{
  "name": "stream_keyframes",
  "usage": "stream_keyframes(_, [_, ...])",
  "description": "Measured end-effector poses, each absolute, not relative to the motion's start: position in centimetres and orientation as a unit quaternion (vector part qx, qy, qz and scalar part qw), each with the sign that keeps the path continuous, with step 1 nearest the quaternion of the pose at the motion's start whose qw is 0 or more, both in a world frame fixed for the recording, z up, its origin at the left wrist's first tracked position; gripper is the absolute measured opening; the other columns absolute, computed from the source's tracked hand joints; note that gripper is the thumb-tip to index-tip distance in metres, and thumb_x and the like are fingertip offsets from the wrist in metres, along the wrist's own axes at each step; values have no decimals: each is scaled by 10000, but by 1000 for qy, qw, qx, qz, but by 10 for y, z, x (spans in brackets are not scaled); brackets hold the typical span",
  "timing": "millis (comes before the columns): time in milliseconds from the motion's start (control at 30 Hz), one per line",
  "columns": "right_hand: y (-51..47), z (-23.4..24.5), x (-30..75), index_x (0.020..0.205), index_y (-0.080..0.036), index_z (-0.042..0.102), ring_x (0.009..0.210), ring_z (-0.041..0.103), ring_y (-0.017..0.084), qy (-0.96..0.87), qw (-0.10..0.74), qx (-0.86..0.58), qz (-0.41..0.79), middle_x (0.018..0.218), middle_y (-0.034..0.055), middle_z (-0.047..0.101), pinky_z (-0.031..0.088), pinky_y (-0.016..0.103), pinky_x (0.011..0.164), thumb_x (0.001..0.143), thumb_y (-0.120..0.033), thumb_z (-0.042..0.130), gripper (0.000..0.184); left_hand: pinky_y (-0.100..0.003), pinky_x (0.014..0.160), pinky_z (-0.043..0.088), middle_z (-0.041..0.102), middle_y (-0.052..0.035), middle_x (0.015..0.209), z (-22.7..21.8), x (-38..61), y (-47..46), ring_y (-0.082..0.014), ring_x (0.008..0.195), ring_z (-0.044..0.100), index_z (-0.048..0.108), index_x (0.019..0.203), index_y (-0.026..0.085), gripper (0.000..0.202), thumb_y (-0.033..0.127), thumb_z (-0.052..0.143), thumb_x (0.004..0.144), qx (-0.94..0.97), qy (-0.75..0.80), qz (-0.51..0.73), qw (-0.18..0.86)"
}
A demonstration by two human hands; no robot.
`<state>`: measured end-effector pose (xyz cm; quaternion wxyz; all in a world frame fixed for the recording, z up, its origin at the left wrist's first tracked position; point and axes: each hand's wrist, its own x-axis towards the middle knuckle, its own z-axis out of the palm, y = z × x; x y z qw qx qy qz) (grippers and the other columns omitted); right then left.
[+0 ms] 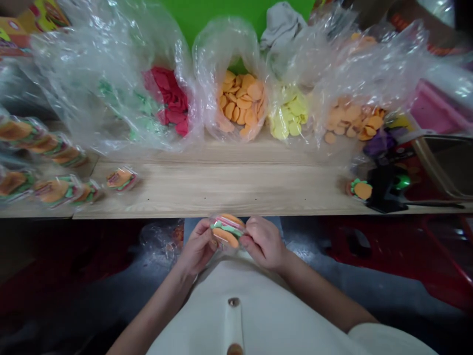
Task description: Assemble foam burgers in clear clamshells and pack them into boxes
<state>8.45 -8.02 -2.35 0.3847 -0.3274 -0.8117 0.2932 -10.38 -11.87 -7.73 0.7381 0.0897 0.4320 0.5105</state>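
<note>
Between my two hands, just off the table's near edge and over my lap, is a toy burger (pixel 228 230) in clear plastic wrap. It is tilted, so its orange bun halves, green frilly layer and red-pink layer show from the side. My left hand (pixel 201 245) pinches the wrapped burger at its left end. At the opposite end the fingers of my right hand (pixel 265 242) are closed on the wrap. The inner fingertips of the right hand are partly hidden.
Clear bags along the back hold red pieces (pixel 172 101), orange discs (pixel 242 101), yellow pieces (pixel 290 112) and pale orange discs (pixel 343 118). Wrapped burgers (pixel 55 190) lie at the left, one apart (pixel 121 179). An unwrapped burger (pixel 361 189) stands beside a black device (pixel 386 187) at right.
</note>
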Motion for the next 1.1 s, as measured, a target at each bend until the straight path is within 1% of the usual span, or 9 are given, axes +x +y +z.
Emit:
stream_keyframes(167, [-83,-19,81,724,-209,421,618,421,140,-815,399,-313,282,647,16,456,361,264,553,867,-208,400,145,-236,594,515,674,-8,799,-80,-108,-116,-147,667,640,590,855,188,312,187,768,599,112,429,516,733])
stream_keyframes(333, [-86,-15,79,680,-209,408,608,416,140,-813,409,-302,284,639,18,459,351,275,554,851,-200,412,170,-226,614,506,665,7,783,-80,-105,-115,-124,665,625,604,795,186,256,202,771,602,115,419,518,737])
stream_keyframes(433, [-87,-23,81,666,-207,410,590,417,132,-773,407,-360,328,619,3,442,348,267,552,870,-219,378,207,-213,562,483,659,14,745,-78,-108,-110,-119,623,610,616,762,195,233,257,774,602,134,415,513,739])
stream_keyframes(500, [-87,-32,88,686,-204,435,596,431,125,-740,356,-409,396,632,-5,450,355,254,556,888,-252,357,222,-207,575,472,656,20,729,-74,-117,-102,-107,621,600,634,763,203,187,266,753,633,162,430,497,736])
stream_keyframes(600, [-80,-44,103,784,-206,492,661,475,126,-708,238,-454,485,723,-5,503,384,246,593,868,-330,436,159,-205,625,453,667,-8,760,-61,-135,-85,-103,660,589,673,800,181,154,246,723,670,260,474,388,746])
stream_keyframes(733, [-62,-52,104,995,-216,498,845,507,151,-680,220,-458,529,945,33,530,422,261,693,811,-382,540,251,-212,610,421,671,-52,794,-47,-143,-65,-109,653,559,697,842,136,190,258,685,696,396,448,196,778])
stream_keyframes(800, [-59,-57,93,964,-212,514,805,511,140,-688,169,-391,588,912,20,547,423,253,669,814,-387,538,232,-203,575,406,652,-38,724,-46,-137,-63,-96,600,529,698,826,136,180,261,674,699,413,428,159,788])
stream_keyframes(900, [-67,-66,81,843,-187,513,680,501,113,-651,132,-360,656,771,-11,552,418,245,615,848,-380,484,195,-194,534,398,618,-22,676,-51,-126,-75,-92,568,509,680,821,149,167,246,679,685,381,432,203,792])
stream_keyframes(1100, [-85,-63,94,938,-191,533,919,553,143,-626,188,-361,665,1002,50,588,450,322,805,862,-281,480,129,-191,586,430,602,-6,703,-54,-104,-123,-99,628,545,628,768,150,151,153,713,643,270,475,379,747])
